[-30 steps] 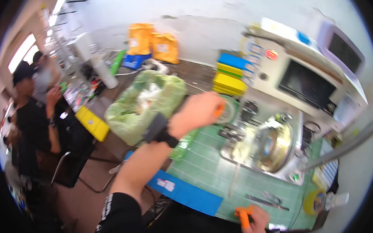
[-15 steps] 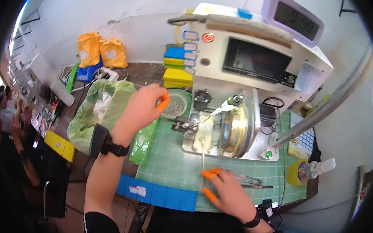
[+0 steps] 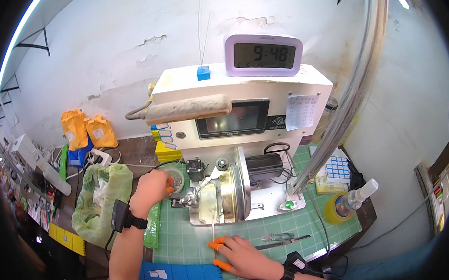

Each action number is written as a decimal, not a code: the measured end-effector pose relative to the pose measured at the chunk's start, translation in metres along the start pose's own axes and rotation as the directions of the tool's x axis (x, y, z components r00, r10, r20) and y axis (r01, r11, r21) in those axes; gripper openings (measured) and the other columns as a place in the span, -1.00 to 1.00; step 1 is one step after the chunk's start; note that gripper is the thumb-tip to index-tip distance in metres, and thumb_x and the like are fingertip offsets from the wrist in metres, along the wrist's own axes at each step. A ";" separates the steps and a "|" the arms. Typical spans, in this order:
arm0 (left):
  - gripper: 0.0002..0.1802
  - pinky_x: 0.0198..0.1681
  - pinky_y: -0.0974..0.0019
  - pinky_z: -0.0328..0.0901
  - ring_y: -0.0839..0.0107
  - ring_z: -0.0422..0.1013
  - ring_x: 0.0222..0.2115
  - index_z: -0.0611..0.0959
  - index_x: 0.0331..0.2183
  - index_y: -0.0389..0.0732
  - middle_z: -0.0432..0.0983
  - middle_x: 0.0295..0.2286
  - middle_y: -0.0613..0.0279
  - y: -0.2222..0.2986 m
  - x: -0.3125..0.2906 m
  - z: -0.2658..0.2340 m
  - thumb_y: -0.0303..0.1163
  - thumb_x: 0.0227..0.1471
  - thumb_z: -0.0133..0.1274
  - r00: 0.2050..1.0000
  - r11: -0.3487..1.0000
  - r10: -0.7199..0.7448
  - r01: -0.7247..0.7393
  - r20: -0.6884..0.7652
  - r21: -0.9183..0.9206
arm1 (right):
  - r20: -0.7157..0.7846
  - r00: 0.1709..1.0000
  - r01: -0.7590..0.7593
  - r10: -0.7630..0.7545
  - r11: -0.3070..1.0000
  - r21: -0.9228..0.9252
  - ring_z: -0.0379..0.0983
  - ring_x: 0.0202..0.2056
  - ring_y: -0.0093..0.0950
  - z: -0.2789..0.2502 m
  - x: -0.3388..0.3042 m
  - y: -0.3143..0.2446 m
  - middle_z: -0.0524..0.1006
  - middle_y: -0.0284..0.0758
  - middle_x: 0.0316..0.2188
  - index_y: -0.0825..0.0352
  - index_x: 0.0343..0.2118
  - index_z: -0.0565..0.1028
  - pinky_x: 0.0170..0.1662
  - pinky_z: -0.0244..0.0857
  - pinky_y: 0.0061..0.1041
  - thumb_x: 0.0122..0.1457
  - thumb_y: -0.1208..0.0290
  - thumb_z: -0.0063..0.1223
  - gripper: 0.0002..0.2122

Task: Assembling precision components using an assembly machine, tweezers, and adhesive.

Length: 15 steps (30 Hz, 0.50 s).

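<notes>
Orange finger cots cover fingertips of both hands. My left hand (image 3: 154, 189) reaches to the round dish (image 3: 181, 171) of small grey pieces (image 3: 177, 181). Its fingers are bent together at the dish's near edge; what they hold, if anything, is hidden. Low in the middle, my right hand (image 3: 246, 259) lies over the green cutting mat (image 3: 182, 252), thumb and forefinger apart. Its forefinger tip touches the near end of a thin pale rod or strand (image 3: 213, 231), which runs to the bench machine (image 3: 207, 206) with a brass-coloured wheel (image 3: 228, 196).
Thread snips (image 3: 277, 237) and tweezers (image 3: 284, 242) lie right of my right hand. A bin with a green liner (image 3: 82, 216) stands left. Nearby are a green packet (image 3: 152, 228), a blue strip (image 3: 190, 275), a bottle (image 3: 355, 197) and a metal post (image 3: 329, 135).
The view has swung right and up, showing more wall and the clock. My left hand has come down to the dish. My right hand stays by the strand's near end.
</notes>
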<state>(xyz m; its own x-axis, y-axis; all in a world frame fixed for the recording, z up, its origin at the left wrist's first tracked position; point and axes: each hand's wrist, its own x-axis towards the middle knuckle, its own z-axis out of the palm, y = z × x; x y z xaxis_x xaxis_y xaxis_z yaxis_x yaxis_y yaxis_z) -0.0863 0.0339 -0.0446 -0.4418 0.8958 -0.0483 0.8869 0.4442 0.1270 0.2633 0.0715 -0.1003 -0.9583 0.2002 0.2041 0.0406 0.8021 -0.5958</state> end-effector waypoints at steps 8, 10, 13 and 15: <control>-0.84 -0.17 0.05 0.52 0.06 0.65 -0.26 0.78 -0.31 -0.13 0.71 -0.33 0.09 -0.014 -0.005 0.002 -0.40 -0.03 0.28 0.997 0.996 -0.028 0.022 -0.071 -0.087 | 0.024 1.000 -0.006 0.003 0.993 0.120 0.44 -0.07 -0.09 -0.006 0.001 0.001 0.47 -0.14 0.00 0.33 0.19 0.45 0.04 0.41 -0.19 0.32 0.30 0.22 -0.57; -0.84 -0.13 0.04 0.50 0.01 0.63 -0.24 0.77 -0.32 -0.18 0.71 -0.33 0.03 -0.011 -0.005 -0.001 -0.40 -0.04 0.31 0.986 0.979 0.023 -0.056 -0.167 -0.194 | -0.001 0.999 -0.041 0.042 0.986 0.163 0.45 -0.05 -0.05 -0.012 0.001 0.000 0.48 -0.10 0.00 0.35 0.17 0.45 0.04 0.41 -0.19 0.30 0.33 0.24 -0.57; -0.87 -0.14 0.03 0.49 -0.01 0.62 -0.24 0.76 -0.33 -0.19 0.71 -0.34 0.04 -0.012 -0.009 -0.001 -0.39 0.01 0.28 0.972 0.978 0.006 -0.055 -0.236 -0.201 | 0.023 0.999 -0.045 0.041 0.984 0.173 0.45 -0.03 -0.03 -0.017 0.002 -0.002 0.48 -0.08 -0.03 0.36 0.19 0.45 0.05 0.41 -0.18 0.30 0.32 0.26 -0.55; -0.87 -0.14 0.02 0.48 -0.03 0.61 -0.24 0.75 -0.33 -0.20 0.69 -0.34 0.03 -0.012 -0.011 -0.002 -0.38 0.04 0.25 0.964 0.985 0.027 -0.071 -0.264 -0.158 | -0.012 0.999 -0.046 0.048 0.986 0.163 0.46 -0.01 -0.03 -0.016 0.001 -0.004 0.49 -0.07 -0.05 0.36 0.21 0.46 0.07 0.41 -0.19 0.28 0.33 0.27 -0.53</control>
<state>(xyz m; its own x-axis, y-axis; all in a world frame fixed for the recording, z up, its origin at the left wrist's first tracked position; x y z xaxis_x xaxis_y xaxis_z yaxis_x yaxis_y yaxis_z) -0.0922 0.0187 -0.0434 -0.4373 0.8723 0.2189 0.8836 0.3715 0.2849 0.2665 0.0773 -0.0853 -0.9516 0.2457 0.1847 0.0377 0.6895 -0.7233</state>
